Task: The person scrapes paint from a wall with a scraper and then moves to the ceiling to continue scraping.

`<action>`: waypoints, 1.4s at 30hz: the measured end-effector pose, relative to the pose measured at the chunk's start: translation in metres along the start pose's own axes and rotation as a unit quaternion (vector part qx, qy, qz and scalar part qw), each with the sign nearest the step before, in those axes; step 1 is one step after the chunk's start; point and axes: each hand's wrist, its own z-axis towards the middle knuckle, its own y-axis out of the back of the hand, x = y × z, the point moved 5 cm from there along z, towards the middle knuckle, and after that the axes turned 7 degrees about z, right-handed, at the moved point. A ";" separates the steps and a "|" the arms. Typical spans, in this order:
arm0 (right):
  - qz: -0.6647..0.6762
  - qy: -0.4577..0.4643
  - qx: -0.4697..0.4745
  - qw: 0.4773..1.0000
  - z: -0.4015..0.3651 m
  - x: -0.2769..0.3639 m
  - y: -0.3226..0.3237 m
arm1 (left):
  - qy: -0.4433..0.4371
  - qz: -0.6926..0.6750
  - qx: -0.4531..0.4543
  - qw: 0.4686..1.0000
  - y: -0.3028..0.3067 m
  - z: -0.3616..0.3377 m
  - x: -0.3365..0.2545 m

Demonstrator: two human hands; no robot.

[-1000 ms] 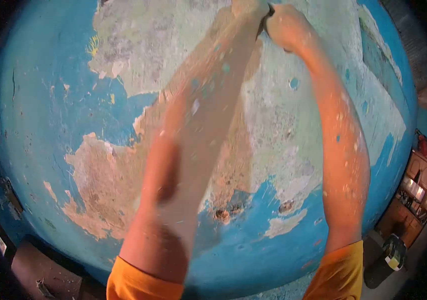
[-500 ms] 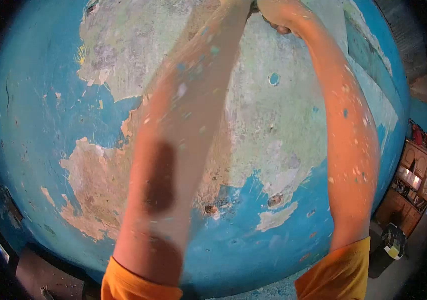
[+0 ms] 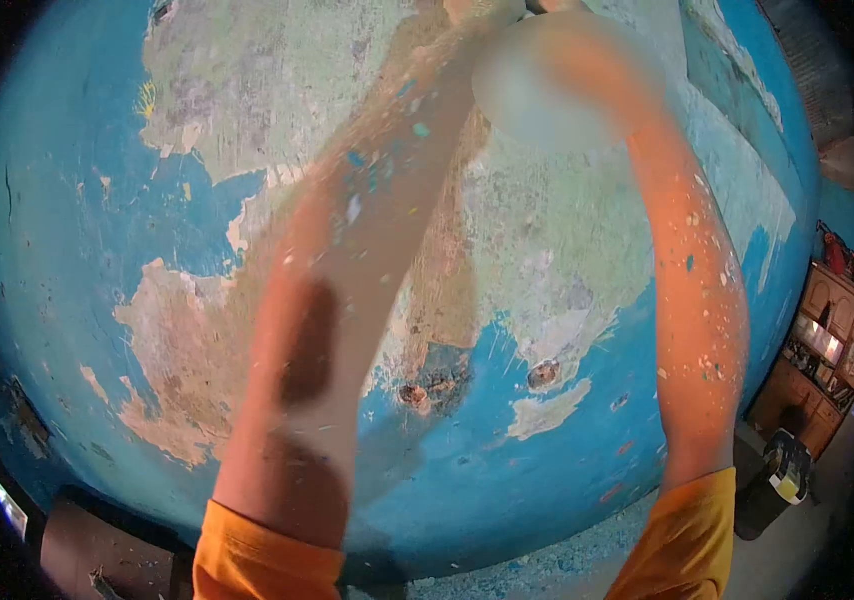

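Wall [image 3: 567, 240], peeling blue paint [image 3: 487, 470], mottled ragged-edged patches [image 3: 177, 345], flecked bare forearms [image 3: 702, 290]

Left hand [image 3: 485, 9], blurred right hand [image 3: 572, 48] high before peeling blue wall [image 3: 67, 240].

Wall [image 3: 567, 230] well lit mid-frame; surroundings dim. We see warm light on right forearm [image 3: 695, 280], 2 dark shadow patches on left forearm [image 3: 302, 300], softer shadow on wall beside it. Glare on cabinet [image 3: 837, 300]; bright strip [image 3: 2, 495] low left. Round blur smears right hand [image 3: 592, 60]. Lens bows wall; corners black. We cannot place light source.
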 end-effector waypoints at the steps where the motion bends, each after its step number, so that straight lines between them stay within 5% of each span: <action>1: 0.035 0.007 0.001 0.999 0.010 0.001 0.001 | 0.005 -0.009 0.000 1.000 0.001 0.001 -0.001; 5: -0.005 -0.047 0.060 0.997 0.016 0.003 0.018 | 0.028 -0.054 0.017 0.998 -0.008 -0.003 -0.008; 8: -0.014 -0.065 -0.020 0.998 -0.004 -0.014 0.017 | 0.036 -0.075 0.032 0.996 -0.015 -0.011 -0.009; 10: 0.091 0.047 -0.035 0.994 0.003 -0.027 0.006 | 0.034 -0.085 0.033 0.995 -0.017 -0.009 -0.017; 13: 0.027 0.102 -0.046 0.993 0.042 -0.018 0.004 | 0.040 -0.106 0.033 0.993 -0.015 0.001 -0.023; 17: -0.046 0.037 0.006 0.998 0.015 -0.037 0.017 | 0.055 -0.135 0.052 0.988 -0.029 -0.006 -0.024; 19: 0.095 0.082 -0.001 0.992 -0.001 -0.045 0.012 | 0.057 -0.148 0.057 0.986 -0.032 -0.007 -0.024; 23: 0.057 0.099 -0.022 0.993 0.049 -0.035 0.016 | 0.053 -0.169 0.056 0.983 -0.032 0.002 -0.039; 25: -0.017 -0.029 -0.036 0.999 0.041 -0.032 0.030 | 0.062 -0.178 0.064 0.980 -0.038 0.000 -0.039; 28: -0.023 -0.066 -0.010 0.998 0.013 -0.045 0.034 | 0.069 -0.197 0.075 0.975 -0.048 -0.007 -0.036; 29: -0.015 0.130 0.075 0.989 -0.001 -0.042 0.033 | 0.070 -0.201 0.076 0.974 -0.048 -0.007 -0.037; 33: 0.009 0.107 -0.010 0.994 0.037 -0.050 0.015 | 0.067 -0.211 0.072 0.973 -0.044 0.001 -0.044; 37: -0.184 0.085 -0.016 0.979 0.044 -0.059 0.016 | 0.071 -0.226 0.081 0.968 -0.052 -0.001 -0.047; 39: -0.277 0.185 -0.043 0.942 0.026 -0.061 0.018 | 0.070 -0.220 0.080 0.970 -0.054 -0.004 -0.044; 40: -0.270 0.199 -0.040 0.941 0.019 -0.054 0.014 | 0.070 -0.218 0.077 0.970 -0.053 -0.007 -0.045; 42: 0.022 0.068 -0.019 0.997 0.017 -0.057 0.017 | 0.068 -0.220 0.068 0.971 -0.046 -0.006 -0.049</action>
